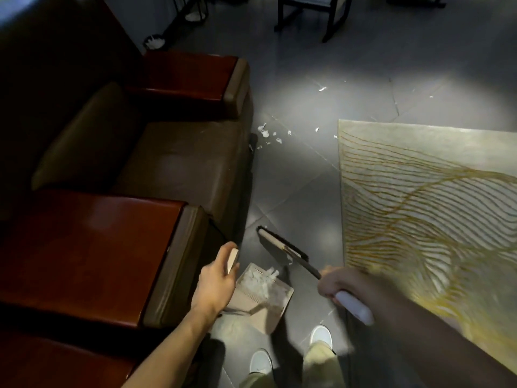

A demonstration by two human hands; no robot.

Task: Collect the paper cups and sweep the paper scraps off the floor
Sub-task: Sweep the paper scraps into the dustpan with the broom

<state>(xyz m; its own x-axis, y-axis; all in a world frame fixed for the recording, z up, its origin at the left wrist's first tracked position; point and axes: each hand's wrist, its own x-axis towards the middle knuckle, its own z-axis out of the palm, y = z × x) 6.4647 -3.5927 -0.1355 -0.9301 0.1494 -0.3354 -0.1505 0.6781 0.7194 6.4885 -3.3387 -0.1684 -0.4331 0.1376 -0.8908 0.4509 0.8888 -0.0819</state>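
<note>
White paper scraps [264,133] lie strewn on the grey tiled floor [293,186] at the front corner of the brown armchair [173,163]. A few strays sit nearer the rug [419,197] and further out. More torn pieces are heaped in the beige dustpan [265,317], which stands close to the person's feet.

The left hand [216,278] grips the pan's tan upright handle. The right hand [340,284] is curled round the pale handle of the brush [277,245], whose dark bristle head hangs just ahead of the pan.

The step in hand looks like gathering the cluster by the armchair. It would go best with the pan's lip set flat on the smooth tile close to the scraps. Short, low strokes should draw them away from the chair base, since such light, ragged paper lifts and scatters under a hard flick. The glossy tile should release the scraps easily. The rug's ribbed, wavy pile may snag those at its edge.

Two small white shapes [154,42] by the far stand may be cups, but I cannot tell.
</note>
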